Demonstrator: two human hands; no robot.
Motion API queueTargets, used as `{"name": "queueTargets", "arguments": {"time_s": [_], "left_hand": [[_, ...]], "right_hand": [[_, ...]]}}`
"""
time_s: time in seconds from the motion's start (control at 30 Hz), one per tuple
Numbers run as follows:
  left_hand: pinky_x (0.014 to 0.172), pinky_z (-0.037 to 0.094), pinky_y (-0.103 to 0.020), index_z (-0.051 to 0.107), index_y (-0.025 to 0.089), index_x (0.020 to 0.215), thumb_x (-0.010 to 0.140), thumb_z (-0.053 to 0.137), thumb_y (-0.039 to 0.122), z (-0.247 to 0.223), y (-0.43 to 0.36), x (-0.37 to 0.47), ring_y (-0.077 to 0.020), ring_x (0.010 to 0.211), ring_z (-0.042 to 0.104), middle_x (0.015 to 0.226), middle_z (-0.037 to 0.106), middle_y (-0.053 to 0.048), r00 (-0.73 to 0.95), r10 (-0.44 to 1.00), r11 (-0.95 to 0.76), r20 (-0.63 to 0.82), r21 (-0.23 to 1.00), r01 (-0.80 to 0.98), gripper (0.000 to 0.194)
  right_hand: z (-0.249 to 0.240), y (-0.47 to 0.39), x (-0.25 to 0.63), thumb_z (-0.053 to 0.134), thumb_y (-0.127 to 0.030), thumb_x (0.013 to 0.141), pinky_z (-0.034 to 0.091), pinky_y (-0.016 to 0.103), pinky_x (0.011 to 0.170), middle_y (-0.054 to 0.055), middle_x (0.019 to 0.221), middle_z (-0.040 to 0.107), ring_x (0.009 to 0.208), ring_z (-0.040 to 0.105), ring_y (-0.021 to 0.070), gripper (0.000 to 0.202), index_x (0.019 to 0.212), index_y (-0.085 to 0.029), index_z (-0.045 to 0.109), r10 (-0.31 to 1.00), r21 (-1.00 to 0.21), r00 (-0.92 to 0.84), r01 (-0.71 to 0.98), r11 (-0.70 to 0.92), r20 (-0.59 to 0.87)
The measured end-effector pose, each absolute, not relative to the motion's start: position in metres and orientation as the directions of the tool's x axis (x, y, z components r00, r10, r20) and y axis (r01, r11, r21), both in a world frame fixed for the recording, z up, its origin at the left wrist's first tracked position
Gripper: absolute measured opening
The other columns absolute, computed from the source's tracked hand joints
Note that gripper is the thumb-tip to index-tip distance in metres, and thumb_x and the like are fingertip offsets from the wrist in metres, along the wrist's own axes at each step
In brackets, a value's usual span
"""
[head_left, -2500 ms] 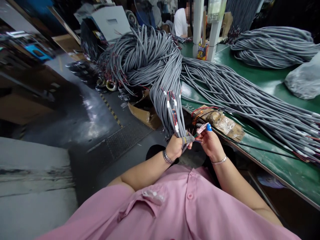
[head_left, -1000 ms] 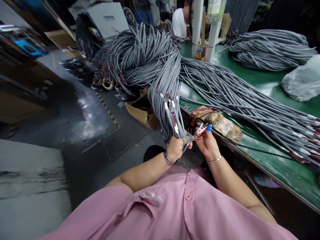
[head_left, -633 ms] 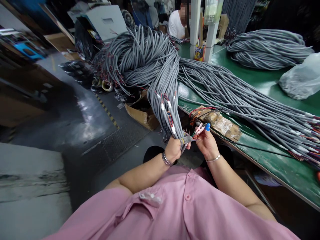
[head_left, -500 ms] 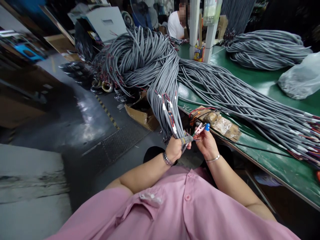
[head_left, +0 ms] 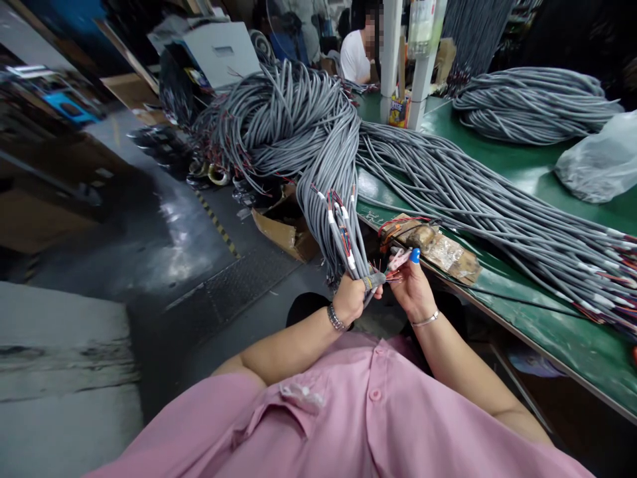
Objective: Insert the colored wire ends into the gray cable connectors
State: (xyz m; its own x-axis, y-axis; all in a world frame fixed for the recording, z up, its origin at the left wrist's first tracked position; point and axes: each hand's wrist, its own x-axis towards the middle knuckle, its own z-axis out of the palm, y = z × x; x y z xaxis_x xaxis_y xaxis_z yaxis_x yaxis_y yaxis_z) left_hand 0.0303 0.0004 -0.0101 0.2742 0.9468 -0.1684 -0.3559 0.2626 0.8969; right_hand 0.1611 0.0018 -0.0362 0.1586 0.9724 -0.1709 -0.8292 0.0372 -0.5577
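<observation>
My left hand (head_left: 350,299) is closed around the lower ends of several grey cables (head_left: 334,229). Beside its thumb, one cable end (head_left: 374,280) points right, with thin coloured wires fanning out of it. Facing it, my right hand (head_left: 414,292) pinches a pale pink clip (head_left: 398,259) close to those wires. A blue finger cover (head_left: 415,255) sits on one digit of that hand. Whether the clip touches a wire is too small to tell. White-banded cable ends with red and dark wires (head_left: 343,229) lie just above my left hand.
A large grey cable coil (head_left: 279,119) drapes over the green table's (head_left: 527,259) left end. More cables (head_left: 478,192) stretch right across it. Near its edge lies a taped wooden block (head_left: 448,252). An open carton (head_left: 279,232) stands below. A person (head_left: 354,56) is behind.
The view has shifted slightly, so the scene sits a little lower and further right. Both hands keep their hold, with little visible movement of the clip or cables.
</observation>
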Motion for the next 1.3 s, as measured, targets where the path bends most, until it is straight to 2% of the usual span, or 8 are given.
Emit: {"name": "queueTargets", "arguments": {"time_s": [0.17, 0.27, 0.4, 0.57, 0.77, 0.87, 1.07, 1.3], "left_hand": [[0.044, 0.043, -0.024, 0.059, 0.013, 0.065, 0.062, 0.077, 0.032, -0.011, -0.005, 0.026, -0.0105, 0.043, 0.052, 0.050, 0.058, 0.000, 0.284, 0.945, 0.262, -0.162, 0.896, -0.360, 0.027], [0.045, 0.043, -0.024, 0.059, 0.013, 0.068, 0.063, 0.076, 0.031, -0.011, -0.007, 0.024, -0.0105, 0.042, 0.052, 0.050, 0.058, 0.001, 0.269, 0.951, 0.248, -0.150, 0.892, -0.378, 0.025], [0.045, 0.043, -0.024, 0.061, 0.013, 0.066, 0.063, 0.075, 0.029, -0.011, -0.007, 0.025, -0.0104, 0.043, 0.052, 0.050, 0.058, 0.001, 0.257, 0.955, 0.241, -0.149, 0.893, -0.381, 0.022], [0.045, 0.043, -0.023, 0.062, 0.012, 0.065, 0.064, 0.074, 0.028, -0.009, -0.004, 0.030, -0.0102, 0.043, 0.053, 0.050, 0.059, 0.000, 0.246, 0.955, 0.253, -0.164, 0.885, -0.390, 0.020], [0.044, 0.044, -0.023, 0.061, 0.012, 0.066, 0.064, 0.074, 0.026, -0.008, -0.001, 0.033, -0.0104, 0.043, 0.053, 0.050, 0.059, 0.000, 0.227, 0.955, 0.272, -0.193, 0.873, -0.404, 0.019], [0.044, 0.045, -0.023, 0.061, 0.012, 0.066, 0.063, 0.074, 0.028, -0.009, 0.000, 0.032, -0.0104, 0.043, 0.053, 0.050, 0.059, 0.000, 0.225, 0.954, 0.273, -0.197, 0.879, -0.390, 0.021], [0.045, 0.044, -0.023, 0.060, 0.012, 0.062, 0.063, 0.074, 0.031, -0.010, -0.001, 0.032, -0.0102, 0.043, 0.053, 0.050, 0.059, -0.001, 0.222, 0.956, 0.262, -0.191, 0.898, -0.353, 0.024], [0.045, 0.043, -0.024, 0.061, 0.013, 0.067, 0.061, 0.074, 0.030, -0.009, -0.003, 0.030, -0.0107, 0.043, 0.053, 0.050, 0.059, 0.000, 0.223, 0.955, 0.269, -0.195, 0.888, -0.372, 0.023]], "right_hand": [[-0.029, -0.005, 0.166, 0.061, -0.061, 0.078, 0.051, 0.025, 0.055, 0.002, 0.077, 0.069, 0.061, 0.060, 0.0127, 0.041, 0.081, -0.020, 0.065, 0.978, -0.539, 0.073, -0.841, -0.044, -0.195], [-0.028, -0.008, 0.168, 0.064, -0.052, 0.081, 0.050, 0.024, 0.056, 0.002, 0.081, 0.070, 0.063, 0.061, 0.0123, 0.032, 0.085, -0.020, 0.066, 0.982, -0.558, 0.049, -0.828, -0.063, -0.184], [-0.030, -0.008, 0.168, 0.065, -0.039, 0.083, 0.050, 0.024, 0.057, 0.003, 0.083, 0.071, 0.066, 0.061, 0.0126, 0.022, 0.088, -0.018, 0.067, 0.985, -0.613, 0.098, -0.790, -0.012, -0.145], [-0.035, -0.005, 0.168, 0.061, -0.046, 0.084, 0.051, 0.026, 0.061, 0.004, 0.084, 0.071, 0.064, 0.061, 0.0125, 0.028, 0.083, -0.019, 0.067, 0.983, -0.610, 0.109, -0.792, -0.004, -0.148], [-0.036, -0.002, 0.167, 0.064, -0.051, 0.081, 0.051, 0.027, 0.061, 0.003, 0.084, 0.072, 0.062, 0.061, 0.0122, 0.032, 0.078, -0.019, 0.066, 0.984, -0.578, 0.061, -0.815, -0.049, -0.169], [-0.036, 0.001, 0.166, 0.067, -0.051, 0.078, 0.050, 0.027, 0.059, 0.001, 0.081, 0.072, 0.059, 0.060, 0.0117, 0.032, 0.073, -0.020, 0.065, 0.985, -0.546, 0.040, -0.836, -0.059, -0.168], [-0.039, 0.007, 0.162, 0.071, -0.050, 0.075, 0.050, 0.025, 0.057, 0.000, 0.074, 0.071, 0.057, 0.059, 0.0107, 0.030, 0.072, -0.020, 0.065, 0.974, -0.528, 0.108, -0.849, -0.014, -0.199], [-0.036, 0.000, 0.162, 0.056, -0.067, 0.078, 0.052, 0.028, 0.059, 0.002, 0.080, 0.070, 0.061, 0.060, 0.0133, 0.046, 0.079, -0.022, 0.065, 0.980, -0.528, 0.064, -0.848, -0.045, -0.186]]}}
